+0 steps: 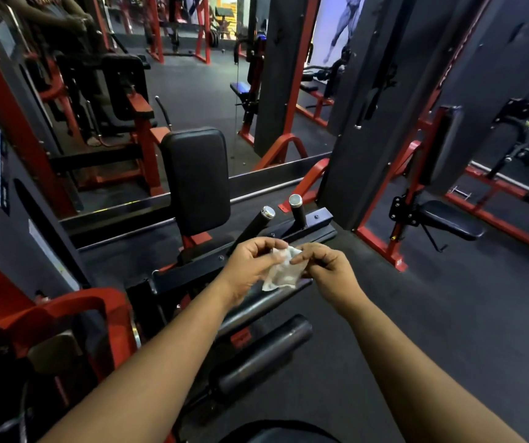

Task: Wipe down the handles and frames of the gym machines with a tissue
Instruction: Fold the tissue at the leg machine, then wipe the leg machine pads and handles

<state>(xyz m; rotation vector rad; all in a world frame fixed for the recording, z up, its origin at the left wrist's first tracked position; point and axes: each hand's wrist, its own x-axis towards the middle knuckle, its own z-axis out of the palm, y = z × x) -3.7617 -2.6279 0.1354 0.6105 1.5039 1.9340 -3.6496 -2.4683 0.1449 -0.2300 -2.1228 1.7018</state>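
Note:
A crumpled white tissue (283, 270) hangs between my two hands, held in the air above the gym machine. My left hand (250, 266) pinches its upper left edge, and my right hand (327, 270) pinches its upper right corner. Just beyond the tissue stand two black handles with chrome caps, the left handle (258, 223) slanted and the right handle (298, 212) more upright, both fixed to a black frame bar (301, 230). A black back pad (197, 180) rises behind them. A black foam roller (263, 356) lies below my left forearm.
A red curved frame (74, 311) and a weight stack housing fill the left side. To the right stands a red and black machine with a small seat (451, 220). More red racks stand further back. Dark rubber floor (448, 330) stretches out on the right.

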